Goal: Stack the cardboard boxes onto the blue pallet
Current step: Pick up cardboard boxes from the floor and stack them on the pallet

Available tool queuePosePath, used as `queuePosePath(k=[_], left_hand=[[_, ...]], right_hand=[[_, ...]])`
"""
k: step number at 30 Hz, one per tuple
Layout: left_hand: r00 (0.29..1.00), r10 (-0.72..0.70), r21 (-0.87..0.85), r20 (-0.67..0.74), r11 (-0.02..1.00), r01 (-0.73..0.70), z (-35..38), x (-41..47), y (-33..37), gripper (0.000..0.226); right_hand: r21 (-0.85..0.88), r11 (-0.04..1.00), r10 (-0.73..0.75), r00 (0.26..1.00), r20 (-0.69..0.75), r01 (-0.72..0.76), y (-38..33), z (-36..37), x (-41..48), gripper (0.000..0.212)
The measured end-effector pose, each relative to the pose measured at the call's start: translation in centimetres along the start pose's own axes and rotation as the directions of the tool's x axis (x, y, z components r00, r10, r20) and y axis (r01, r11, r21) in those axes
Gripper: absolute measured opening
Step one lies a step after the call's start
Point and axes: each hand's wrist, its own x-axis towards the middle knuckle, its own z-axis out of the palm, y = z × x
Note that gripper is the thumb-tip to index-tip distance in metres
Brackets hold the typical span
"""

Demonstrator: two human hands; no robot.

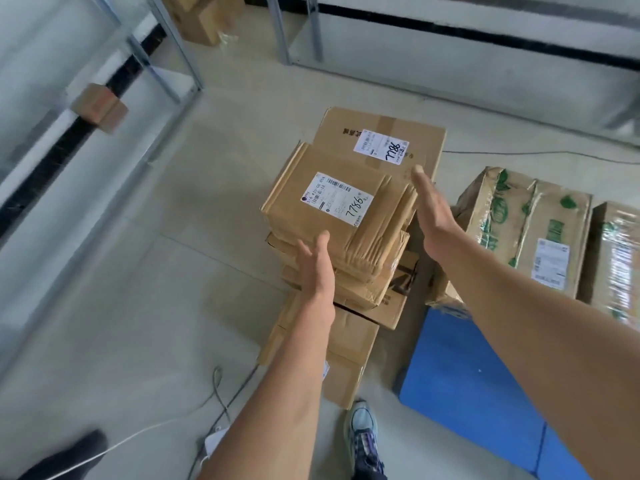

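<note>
Two taped boxes (526, 230) are already set on the blue pallet (460, 386) at right. A stack of cardboard boxes (332, 258) is left on the floor just left of it; its top box (332, 202) is flanked by the left hand (313, 268) and right hand (433, 209), both open, nothing gripped.

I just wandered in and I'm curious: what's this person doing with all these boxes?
The person is reaching with both open hands for the top box of a pile on the floor. The left hand is at its near edge, the right hand beside its right side; neither has closed on it yet. To the right lies a blue pallet, which already carries some plastic-wrapped boxes at its far end. The pile looks like what is left to move over.
</note>
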Motion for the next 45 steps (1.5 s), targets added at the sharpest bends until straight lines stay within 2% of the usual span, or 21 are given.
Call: queuePosePath(k=[4, 6, 10, 13, 18, 19, 22, 26, 31, 34, 37, 41, 45], left_hand=[[1.000, -0.021, -0.018, -0.015, 1.000, 0.020, 0.7, 1.9, 0.3, 0.084], [0.999, -0.029, -0.023, -0.020, 0.999, 0.029, 0.9, 2.6, 0.4, 0.084], [0.998, -0.023, -0.028, -0.064, 0.999, 0.022, 1.0, 3.5, 0.3, 0.081], [0.995, -0.017, -0.064, -0.102, 0.998, 0.010, 0.4, 3.7, -0.1, 0.084], [0.999, 0.002, -0.082, -0.046, 0.997, -0.005, -0.7, 3.3, -0.3, 0.090], [1.000, 0.003, -0.078, -0.026, 0.997, -0.005, -0.7, 3.1, -0.2, 0.094], [0.999, 0.042, -0.061, -0.012, 0.997, -0.042, -0.9, 2.3, -0.4, 0.097], [0.993, 0.113, 0.011, 0.038, 0.993, -0.114, -1.3, 0.0, -1.4, 0.095], [0.974, 0.175, 0.081, 0.145, 0.979, -0.188, -0.2, -4.2, -3.1, 0.085], [0.967, 0.198, 0.129, 0.160, 0.967, -0.220, 1.3, -6.9, -5.1, 0.087], [0.967, 0.173, 0.192, 0.187, 0.959, -0.209, 2.7, -9.4, -7.7, 0.086], [0.964, 0.130, 0.283, 0.231, 0.939, -0.194, 4.0, -12.8, -12.4, 0.091], [0.953, 0.086, 0.313, 0.292, 0.932, -0.180, 5.0, -14.7, -18.2, 0.095]], right_hand=[[-0.075, 0.997, 0.015, 0.999, 0.035, -0.012, -0.1, 1.0, 2.3, 0.073], [-0.189, 0.982, -0.004, 1.000, 0.029, 0.010, 0.0, 1.1, 2.7, 0.074], [-0.527, 0.849, -0.037, 0.999, 0.015, 0.039, 0.6, 0.2, 3.3, 0.076], [-0.604, 0.797, 0.006, 0.999, 0.037, 0.018, 1.2, -0.1, 3.8, 0.075], [-0.501, 0.864, 0.151, 0.976, 0.157, -0.053, 3.0, 1.0, 2.6, 0.086], [-0.474, 0.879, 0.148, 0.977, 0.155, -0.058, 3.4, 1.3, 2.1, 0.083], [-0.247, 0.966, 0.118, 0.978, 0.173, -0.073, 4.0, 1.9, 0.1, 0.077], [-0.126, 0.986, 0.125, 0.979, 0.162, -0.106, 5.3, 0.3, -3.6, 0.076], [0.015, 0.991, 0.135, 0.989, 0.059, -0.136, 8.1, -3.7, -9.1, 0.072], [0.074, 0.989, 0.129, 0.992, -0.006, -0.128, 9.9, -6.6, -12.5, 0.064], [0.140, 0.982, 0.134, 0.988, -0.070, -0.124, 11.8, -9.7, -16.2, 0.052], [0.162, 0.966, 0.226, 0.965, -0.133, -0.203, 15.7, -13.5, -21.0, 0.067], [0.150, 0.953, 0.291, 0.934, -0.207, -0.263, 21.4, -15.9, -25.1, 0.058]])
